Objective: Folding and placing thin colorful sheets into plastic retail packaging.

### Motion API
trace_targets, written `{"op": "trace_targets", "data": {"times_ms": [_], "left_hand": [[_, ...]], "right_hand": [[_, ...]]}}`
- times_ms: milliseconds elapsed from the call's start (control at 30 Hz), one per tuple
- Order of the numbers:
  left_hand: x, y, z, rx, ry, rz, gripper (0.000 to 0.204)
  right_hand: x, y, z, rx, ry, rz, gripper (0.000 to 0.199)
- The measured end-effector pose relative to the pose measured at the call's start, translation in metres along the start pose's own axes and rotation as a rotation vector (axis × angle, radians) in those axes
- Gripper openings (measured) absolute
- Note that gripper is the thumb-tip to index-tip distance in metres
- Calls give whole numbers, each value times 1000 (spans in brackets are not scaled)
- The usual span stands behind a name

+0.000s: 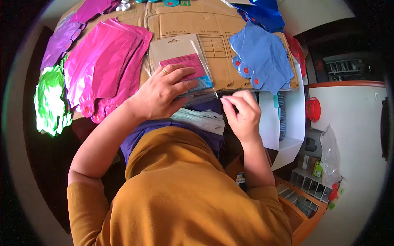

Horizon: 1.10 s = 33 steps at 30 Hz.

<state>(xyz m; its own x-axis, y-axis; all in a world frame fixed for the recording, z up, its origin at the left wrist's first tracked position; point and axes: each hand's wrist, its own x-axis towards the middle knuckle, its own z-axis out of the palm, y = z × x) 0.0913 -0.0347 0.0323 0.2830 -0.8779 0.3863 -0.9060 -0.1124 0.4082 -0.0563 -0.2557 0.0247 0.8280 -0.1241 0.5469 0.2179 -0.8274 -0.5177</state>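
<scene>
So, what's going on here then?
Someone is handling a clear packet with a pink and blue insert on cardboard. The left hand lies over it; the right hand is at its lower right corner, though whether it grips it is hard to tell. Shiny pink sheets lie to the left, blue sheets to the right, and a white string bundle just below the packet.
</scene>
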Motion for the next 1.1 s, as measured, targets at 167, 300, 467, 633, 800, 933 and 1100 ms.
{"op": "trace_targets", "data": {"times_ms": [167,300,467,633,800,933,1100], "left_hand": [[5,-4,1,-15,-20,-2,45],[5,-12,0,-32,-28,-32,42],[6,-13,-4,-62,-53,-27,46],[3,-13,-3,-66,-46,-27,48],[2,-10,-3,-67,-53,-21,50],[1,-11,-1,-58,-64,-27,50],[1,-11,-2,-58,-74,-25,51]], "right_hand": [[15,11,14,24,-93,-42,24],[27,12,12,17,-173,-30,20],[37,20,5,129,-249,3,14],[38,12,9,-16,-224,-118,16],[31,15,16,-146,-150,-315,19],[28,20,18,-165,-166,-352,17],[31,18,16,-145,-193,-323,19]]}}
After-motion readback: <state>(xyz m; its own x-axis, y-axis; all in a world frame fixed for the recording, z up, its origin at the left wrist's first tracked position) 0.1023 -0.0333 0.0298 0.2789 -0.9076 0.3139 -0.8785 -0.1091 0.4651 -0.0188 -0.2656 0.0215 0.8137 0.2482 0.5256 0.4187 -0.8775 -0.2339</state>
